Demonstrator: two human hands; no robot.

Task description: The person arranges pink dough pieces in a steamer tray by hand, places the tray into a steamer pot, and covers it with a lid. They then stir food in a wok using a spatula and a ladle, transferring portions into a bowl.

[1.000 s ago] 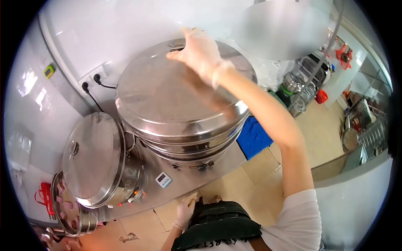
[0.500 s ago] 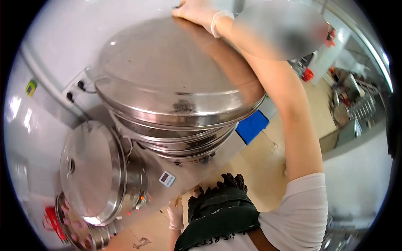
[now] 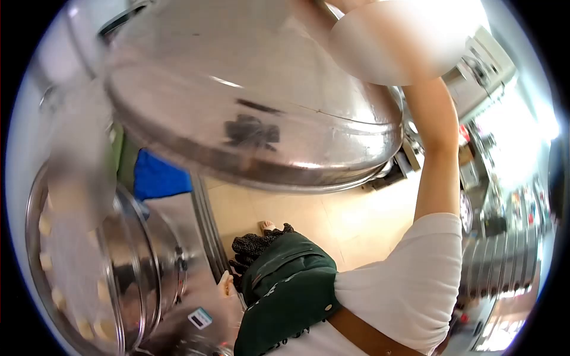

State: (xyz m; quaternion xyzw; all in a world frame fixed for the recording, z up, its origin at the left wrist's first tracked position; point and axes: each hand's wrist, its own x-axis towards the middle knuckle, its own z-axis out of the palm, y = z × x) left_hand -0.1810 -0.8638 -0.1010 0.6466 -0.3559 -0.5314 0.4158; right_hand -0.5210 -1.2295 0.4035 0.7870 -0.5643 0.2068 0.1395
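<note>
A large domed steel lid [image 3: 196, 89] fills the upper middle, tilted and held up in the air. My right hand [image 3: 344, 5] is at its top edge and holds it; the fingers are mostly cut off or blurred. At lower left, the round steel steamer [image 3: 142, 279] stands uncovered, with pale pieces of food [image 3: 45, 261] around the light lining inside. White steam or blur covers its upper part. My left hand [image 3: 225, 285] hangs low beside the counter edge, fingers partly visible and loosely apart, with nothing seen in them.
A small white timer [image 3: 200, 318] lies on the steel counter [image 3: 178, 216]. A blue cloth [image 3: 159, 177] lies beyond the steamer. Metal racks [image 3: 504, 261] and shelves stand at the right. Tiled floor [image 3: 314, 213] shows below the lid.
The lid has come off the steamer and moved up and right with my right hand, exposing the food. The view has turned, and the second lidded pot has left it.
</note>
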